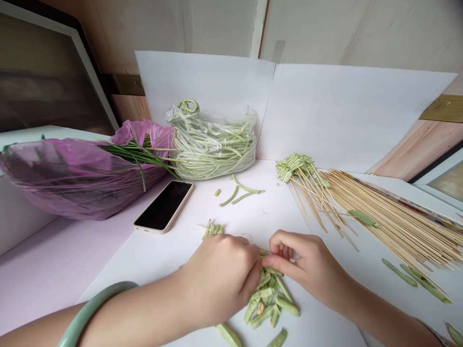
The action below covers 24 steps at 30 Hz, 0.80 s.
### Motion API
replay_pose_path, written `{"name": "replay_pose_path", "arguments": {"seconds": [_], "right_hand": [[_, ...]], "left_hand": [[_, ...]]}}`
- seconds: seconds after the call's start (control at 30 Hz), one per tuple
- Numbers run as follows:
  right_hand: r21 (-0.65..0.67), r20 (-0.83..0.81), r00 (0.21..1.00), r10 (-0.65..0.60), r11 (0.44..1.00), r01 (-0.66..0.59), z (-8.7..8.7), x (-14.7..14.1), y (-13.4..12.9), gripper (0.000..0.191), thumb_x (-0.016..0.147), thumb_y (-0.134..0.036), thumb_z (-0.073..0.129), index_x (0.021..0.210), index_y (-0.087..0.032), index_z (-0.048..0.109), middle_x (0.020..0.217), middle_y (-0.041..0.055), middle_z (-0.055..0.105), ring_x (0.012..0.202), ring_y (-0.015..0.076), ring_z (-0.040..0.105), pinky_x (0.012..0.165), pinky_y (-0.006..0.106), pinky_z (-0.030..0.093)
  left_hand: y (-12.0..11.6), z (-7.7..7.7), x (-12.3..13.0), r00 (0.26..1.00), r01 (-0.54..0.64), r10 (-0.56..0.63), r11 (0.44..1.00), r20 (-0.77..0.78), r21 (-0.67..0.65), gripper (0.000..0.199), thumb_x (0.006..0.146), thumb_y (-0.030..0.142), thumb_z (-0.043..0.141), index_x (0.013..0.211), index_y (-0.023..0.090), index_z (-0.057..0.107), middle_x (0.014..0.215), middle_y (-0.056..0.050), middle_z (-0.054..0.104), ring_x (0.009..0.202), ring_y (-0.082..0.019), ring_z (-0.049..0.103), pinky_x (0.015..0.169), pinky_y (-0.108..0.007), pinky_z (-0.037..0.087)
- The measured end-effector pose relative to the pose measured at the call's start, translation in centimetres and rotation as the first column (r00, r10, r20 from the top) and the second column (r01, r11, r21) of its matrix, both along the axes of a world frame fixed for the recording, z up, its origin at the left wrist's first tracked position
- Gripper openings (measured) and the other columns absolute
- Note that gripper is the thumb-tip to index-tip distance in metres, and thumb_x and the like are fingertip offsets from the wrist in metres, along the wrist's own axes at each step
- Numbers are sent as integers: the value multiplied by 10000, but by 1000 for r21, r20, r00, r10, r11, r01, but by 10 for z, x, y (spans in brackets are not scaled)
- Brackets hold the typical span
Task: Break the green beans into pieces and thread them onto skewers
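**cut green beans and bamboo skewers beneath two closed grips**

a white paper-covered surface [249, 212] fills the scene, with sheets of white paper [336, 111] standing along its far edge. to the far left lies a large purple plastic bag [68, 176] with a bunch of chives [135, 153] poking from it. next to it, toward the middle, sits a clear plastic bag [213, 147] packed with long green beans. a wide spread of bamboo skewers [394, 221] lies to the right, with a bundle of threaded bean pieces [292, 166] at its far end. a phone [163, 206] lies face up just near of the clear bag.

near the middle, the left grip [219, 277], a pale green bangle [87, 308] on its wrist, is curled closed, and anything in it is hidden behind the knuckles. the right grip [311, 260] pinches thumb to forefinger on a bean piece [265, 252] that pokes out between the two. a heap of cut bean pieces [269, 301] lies just nearer, with one pale seed [260, 308] showing among them.

these pieces look light and fairly stiff, likely to snap rather than bend. their smooth skin may slip, so a fingertip hold at the middle of a piece seems safest.
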State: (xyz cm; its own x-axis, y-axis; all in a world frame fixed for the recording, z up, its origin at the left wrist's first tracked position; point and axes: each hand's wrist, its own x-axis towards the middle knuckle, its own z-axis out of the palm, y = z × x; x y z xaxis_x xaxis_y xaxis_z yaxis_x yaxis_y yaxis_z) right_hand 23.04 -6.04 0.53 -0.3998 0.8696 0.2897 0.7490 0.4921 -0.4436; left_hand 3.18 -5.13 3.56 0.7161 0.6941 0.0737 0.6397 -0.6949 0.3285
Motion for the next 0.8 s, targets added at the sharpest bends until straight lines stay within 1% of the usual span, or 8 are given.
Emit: {"name": "replay_pose_path", "arguments": {"seconds": [0.13,0.2,0.27,0.43,0.53,0.67,0.73,0.8], "right_hand": [[76,74,997,-18,997,12,4,-9,39,13,880,-185,640,886,-186,629,785,-13,690,675,121,638,639,239,510],[112,137,990,-31,994,16,1,-15,64,133,937,-227,586,1041,-163,638,991,41,688,848,164,660,779,353,540],[133,205,978,-34,991,7,-3,-21,89,198,959,-284,560,1116,-184,628,1151,72,643,976,191,637,855,403,533],[141,311,950,4,989,-51,-13,-32,122,232,958,-303,563,1154,-189,611,1193,80,618,982,195,630,838,399,541],[171,309,951,19,982,-75,-14,-32,118,237,952,-302,573,1149,-176,610,1173,78,624,978,199,632,835,405,540],[234,205,977,53,967,-102,-11,-27,92,179,954,-279,569,1076,-159,621,1059,55,648,896,175,642,778,368,549],[275,123,987,102,952,-132,-6,-26,73,114,970,-211,520,1023,-154,603,972,38,647,866,163,638,756,341,545],[316,57,984,167,932,-176,0,-25,54,174,981,-125,395,969,-177,561,877,32,639,852,158,629,746,305,533]], "left_hand": [[1,1,0,1000,-28,28,1000,-11,-1,278,894,222,413,660,178,554,634,-19,599,534,-151,542,528,-264,352],[0,1,1,1000,-26,25,1000,-14,-8,286,890,225,420,648,175,564,637,-28,610,540,-155,555,535,-263,371],[-1,1,1,1000,-14,13,1000,-11,-17,282,886,225,428,649,173,571,640,-33,616,547,-156,563,540,-261,385],[-6,2,2,1000,-14,13,998,-13,-61,271,884,252,434,655,172,556,678,-49,636,579,-166,580,561,-263,411],[-7,4,0,999,-42,43,996,6,-74,277,887,266,425,647,174,530,684,-44,626,560,-155,562,540,-260,394],[-6,6,-2,994,-94,97,994,52,-58,260,892,287,406,676,183,505,683,-41,608,584,-176,565,557,-289,407],[-5,6,-3,976,-157,164,986,140,-56,183,885,295,424,769,184,511,757,-48,616,634,-193,576,597,-318,439],[-4,6,-4,941,-219,221,975,258,-37,113,877,283,440,859,185,492,841,-53,603,689,-199,571,624,-336,455]]}}
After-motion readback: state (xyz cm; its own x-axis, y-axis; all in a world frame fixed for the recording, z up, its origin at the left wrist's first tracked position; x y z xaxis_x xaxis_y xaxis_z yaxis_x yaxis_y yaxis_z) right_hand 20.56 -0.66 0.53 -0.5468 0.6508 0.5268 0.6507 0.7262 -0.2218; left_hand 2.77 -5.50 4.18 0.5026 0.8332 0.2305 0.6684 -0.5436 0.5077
